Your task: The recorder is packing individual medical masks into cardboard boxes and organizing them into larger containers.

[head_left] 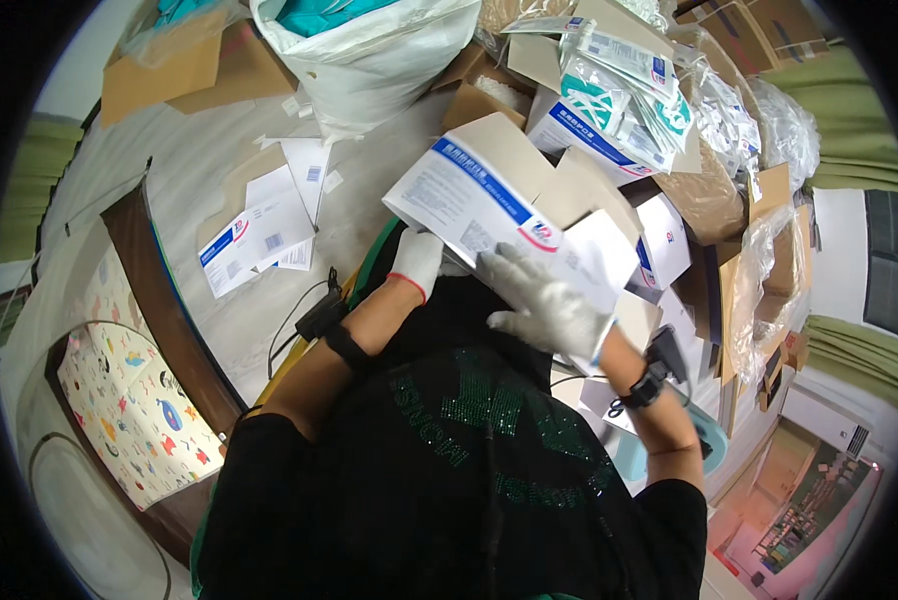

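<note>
A white cardboard carton (459, 205) with a blue stripe and raised flaps is tilted in front of my body. My left hand (418, 258), in a white knit glove with a red cuff, grips the carton's lower left edge; its fingertips are hidden beneath the board. Across the carton's lower right face lies my right hand (539, 300), also gloved, with its fingers stretched out and thumb apart. The carton's inside is not visible.
Flattened white cartons (259, 235) lie on the floor at left. A white sack (369, 70) of teal items stands at the far side. An upright carton (579, 135) of wrapped packets is at far right, beside clear plastic bags (719, 110). A cartoon-patterned panel (134, 410) stands left.
</note>
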Demonstrator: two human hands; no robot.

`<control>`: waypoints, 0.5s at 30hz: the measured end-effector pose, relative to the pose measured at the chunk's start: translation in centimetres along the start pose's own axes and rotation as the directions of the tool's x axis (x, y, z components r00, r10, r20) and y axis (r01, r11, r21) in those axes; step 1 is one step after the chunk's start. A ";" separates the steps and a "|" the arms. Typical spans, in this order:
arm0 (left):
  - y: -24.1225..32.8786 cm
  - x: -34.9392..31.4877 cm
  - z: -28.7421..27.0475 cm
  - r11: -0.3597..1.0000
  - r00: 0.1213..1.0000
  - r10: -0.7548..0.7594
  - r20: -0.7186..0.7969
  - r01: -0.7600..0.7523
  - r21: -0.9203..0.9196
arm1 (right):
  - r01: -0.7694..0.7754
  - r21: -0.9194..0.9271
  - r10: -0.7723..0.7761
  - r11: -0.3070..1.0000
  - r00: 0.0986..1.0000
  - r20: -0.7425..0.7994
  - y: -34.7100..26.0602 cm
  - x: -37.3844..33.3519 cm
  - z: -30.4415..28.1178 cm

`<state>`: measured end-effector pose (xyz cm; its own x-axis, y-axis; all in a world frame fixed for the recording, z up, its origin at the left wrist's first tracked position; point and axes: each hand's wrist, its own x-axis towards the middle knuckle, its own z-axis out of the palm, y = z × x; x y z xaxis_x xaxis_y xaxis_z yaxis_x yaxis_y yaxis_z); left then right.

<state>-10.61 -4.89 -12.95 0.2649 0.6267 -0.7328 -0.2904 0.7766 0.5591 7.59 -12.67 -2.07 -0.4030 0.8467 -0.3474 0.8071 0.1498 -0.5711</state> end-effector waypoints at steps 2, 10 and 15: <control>-1.0 -0.2 -1.6 0.982 0.981 -0.017 0.193 0.053 -0.181 | -0.101 0.043 0.101 0.994 0.995 0.010 0.0 -0.2 2.2; -2.9 -0.8 -1.4 0.983 0.980 -0.162 0.120 0.149 0.107 | 0.003 0.378 0.031 0.926 0.996 -0.084 1.6 0.2 5.0; 1.4 -4.0 0.6 0.994 0.989 -0.027 0.144 0.011 0.111 | -0.185 0.468 0.413 0.864 0.793 -0.449 5.2 -1.8 3.4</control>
<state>-11.54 -6.22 -8.99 0.4028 0.6082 -0.6840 -0.1831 0.7857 0.5908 11.09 -15.09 -6.96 0.2074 0.9621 -0.1773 0.5704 -0.2661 -0.7770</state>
